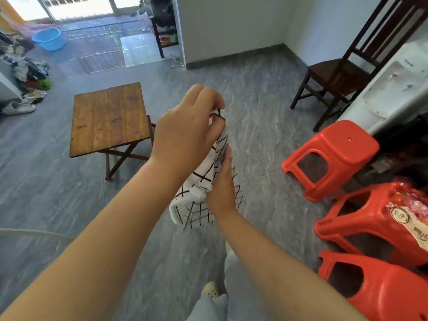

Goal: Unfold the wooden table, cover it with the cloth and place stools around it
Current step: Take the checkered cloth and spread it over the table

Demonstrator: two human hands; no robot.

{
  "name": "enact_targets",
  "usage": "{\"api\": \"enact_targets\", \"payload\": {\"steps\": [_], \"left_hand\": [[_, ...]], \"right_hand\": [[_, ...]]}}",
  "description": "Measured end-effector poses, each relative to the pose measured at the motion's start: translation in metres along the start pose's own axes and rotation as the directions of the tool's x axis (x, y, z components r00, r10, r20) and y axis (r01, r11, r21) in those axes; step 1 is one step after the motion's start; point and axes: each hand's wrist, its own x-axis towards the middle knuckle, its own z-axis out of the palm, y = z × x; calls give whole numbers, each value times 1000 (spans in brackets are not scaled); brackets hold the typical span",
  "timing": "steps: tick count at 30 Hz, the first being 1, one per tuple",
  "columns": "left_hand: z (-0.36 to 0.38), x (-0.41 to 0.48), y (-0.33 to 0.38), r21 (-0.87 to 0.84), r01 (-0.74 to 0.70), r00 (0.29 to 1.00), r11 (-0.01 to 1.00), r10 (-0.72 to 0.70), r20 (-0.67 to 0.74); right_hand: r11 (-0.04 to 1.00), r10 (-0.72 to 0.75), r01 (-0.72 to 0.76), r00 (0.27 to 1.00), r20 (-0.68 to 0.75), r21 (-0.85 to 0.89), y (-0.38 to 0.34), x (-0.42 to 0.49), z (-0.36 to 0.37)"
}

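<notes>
While both hands held one checked cloth (200, 179) mid-air, just right of table: left hand (187, 128) pinched cloth's top, right hand (222, 184) gripped lower folds. One wooden table (108, 117) stood unfolded. Three red stools (331, 156) along floor's right edge. One dark chair (335, 75) behind. Grey tiled floor (254, 93), white walls.

Basin (48, 38): blue, on the floor far left.
Chair (333, 72): dark wood, upright near the right corner.
Shoe (19, 108): white, at the left edge.
Clothes pile (32, 72): just behind the shoe.
Floor (254, 100): grey tile.
</notes>
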Motion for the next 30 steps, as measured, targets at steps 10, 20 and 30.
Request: {"api": "enact_targets", "payload": {"steps": [10,20,30], "left_hand": [[27,39,-49,134,90,996,987,-89,-10],[49,79,-90,235,196,980,952,-196,-23],[44,85,-143,318,358,932,878,-355,-69]], "right_hand": [[996,-65,67,997,38,-60,9,64,-17],[928,-146,107,985,-86,-356,65,151,-44],[848,-99,97,995,25,-520,104,240,-49]]}}
